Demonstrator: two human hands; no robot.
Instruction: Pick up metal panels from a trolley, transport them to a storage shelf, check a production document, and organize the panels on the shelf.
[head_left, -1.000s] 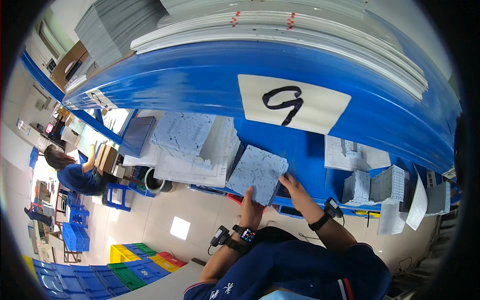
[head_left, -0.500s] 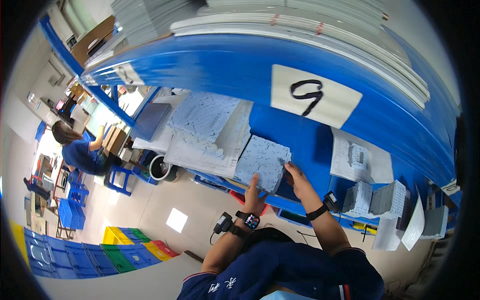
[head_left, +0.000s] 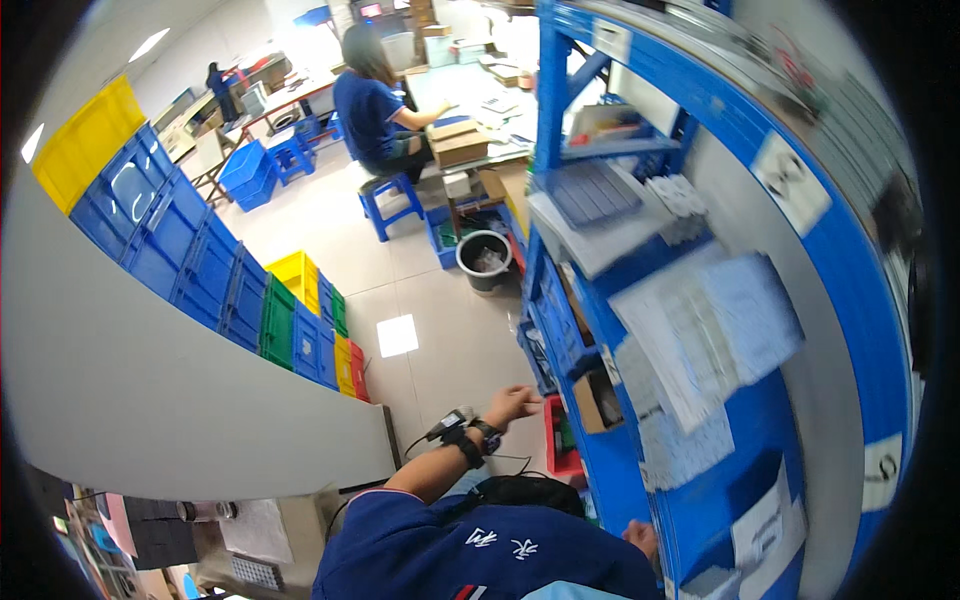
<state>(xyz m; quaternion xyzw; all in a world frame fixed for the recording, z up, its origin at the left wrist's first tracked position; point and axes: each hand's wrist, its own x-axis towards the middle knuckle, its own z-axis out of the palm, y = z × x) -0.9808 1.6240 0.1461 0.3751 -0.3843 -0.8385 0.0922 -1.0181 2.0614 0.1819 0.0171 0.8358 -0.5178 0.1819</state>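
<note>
My left hand (head_left: 512, 403) hangs over the floor beside the blue shelf rack, near a red bin (head_left: 562, 440). Nothing shows in it, and its slightly bent fingers point toward the rack. My right hand (head_left: 642, 537) is low by the rack's edge, partly hidden by my body; its fingers are too unclear to read. On the blue shelf (head_left: 765, 415) lies a light-blue patterned stack (head_left: 690, 445). Behind it, a larger pale-blue stack (head_left: 755, 315) rests with white sheets (head_left: 655, 325). Both hands are apart from these stacks.
A co-worker (head_left: 375, 110) sits on a blue stool (head_left: 390, 205) at a table ahead. A black bucket (head_left: 485, 262) stands on the floor by the rack. Coloured crates (head_left: 210, 275) line the partition (head_left: 170, 390) at left. A grey ridged tray (head_left: 590, 195) lies on the shelf.
My view has swung left along the aisle. Both hands have come away from the light-blue patterned stack, which stays on the shelf; my left hand is now over the floor.
</note>
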